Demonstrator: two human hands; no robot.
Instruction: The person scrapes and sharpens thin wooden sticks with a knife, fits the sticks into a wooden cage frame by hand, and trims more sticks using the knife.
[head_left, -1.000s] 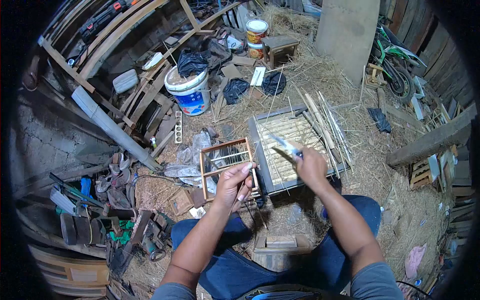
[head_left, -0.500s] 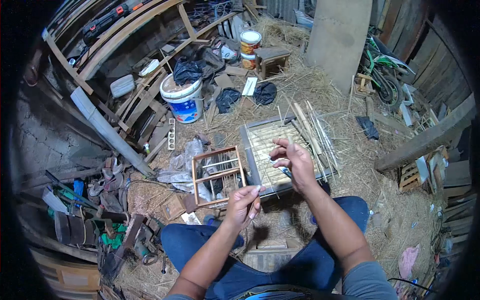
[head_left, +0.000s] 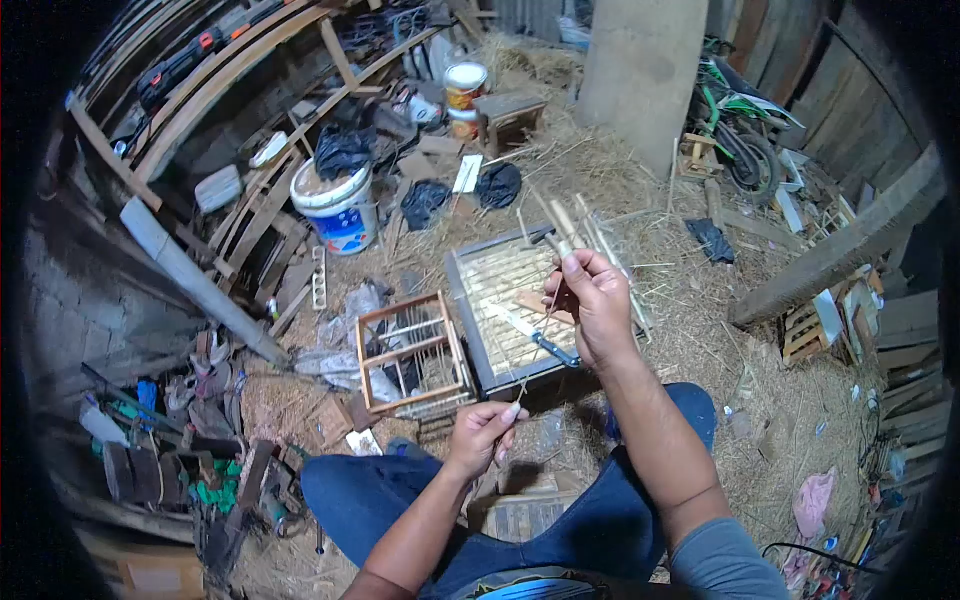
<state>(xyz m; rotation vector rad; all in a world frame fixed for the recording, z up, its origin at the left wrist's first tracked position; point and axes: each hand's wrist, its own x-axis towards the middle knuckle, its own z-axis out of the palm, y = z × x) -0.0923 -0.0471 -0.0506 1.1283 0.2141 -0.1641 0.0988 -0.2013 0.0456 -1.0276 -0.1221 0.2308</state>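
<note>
My left hand (head_left: 485,437) is closed in a pinch on the lower end of a thin, light strip (head_left: 540,345), possibly bamboo. Higher up and to the right, my right hand (head_left: 597,305) has its fingers curled together at the strip's upper end, so the strip runs slanting between both hands. Behind it a knife (head_left: 560,350) with a dark blue handle lies on a slatted bamboo panel (head_left: 485,275) in a grey frame. Left of the panel stands a small wooden frame (head_left: 378,385) with thin bars, like a cage.
Split bamboo pieces (head_left: 590,220) lie on the panel's right side. A white bucket (head_left: 340,215) topped by a black bag stands back left. A wooden stool (head_left: 510,108), a motorbike (head_left: 745,140) and a leaning post (head_left: 840,240) are further off. Straw covers the floor.
My right hand's fingers, spread half a second ago, have closed at the strip's upper end. The knife shows more fully. The whole scene has shifted slightly left in view.
</note>
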